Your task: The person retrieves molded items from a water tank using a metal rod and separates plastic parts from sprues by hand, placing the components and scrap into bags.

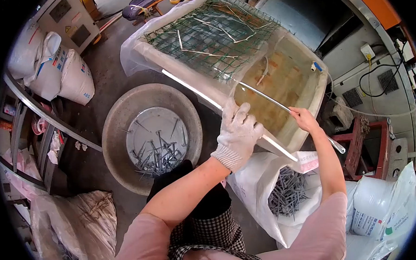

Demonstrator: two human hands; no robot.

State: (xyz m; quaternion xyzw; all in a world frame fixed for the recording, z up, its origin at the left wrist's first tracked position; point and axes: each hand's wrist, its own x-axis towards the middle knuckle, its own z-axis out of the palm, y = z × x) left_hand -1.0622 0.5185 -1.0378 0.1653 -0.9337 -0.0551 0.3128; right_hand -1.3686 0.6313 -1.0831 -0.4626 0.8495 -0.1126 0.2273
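Note:
My left hand (239, 131), in a white knit glove, is closed over the near edge of a tub (192, 86) of cloudy water; what its fingers hold, if anything, is hidden. Bare and wrapped round a long metal rod (264, 96), my right hand (304, 119) is above the tub's right part. The rod's far end reaches the edge of a green mesh (213, 30) that lies over the tub's left part. Its near end is a wider handle below my right wrist.
A round basin (113, 139) with grey spiky parts (160, 153) stands at left. A white sack (252, 179) of similar parts (287, 191) lies below the tub. Filled bags (78, 77), a red metal frame (385, 148) and plastic bags (374, 206) are around.

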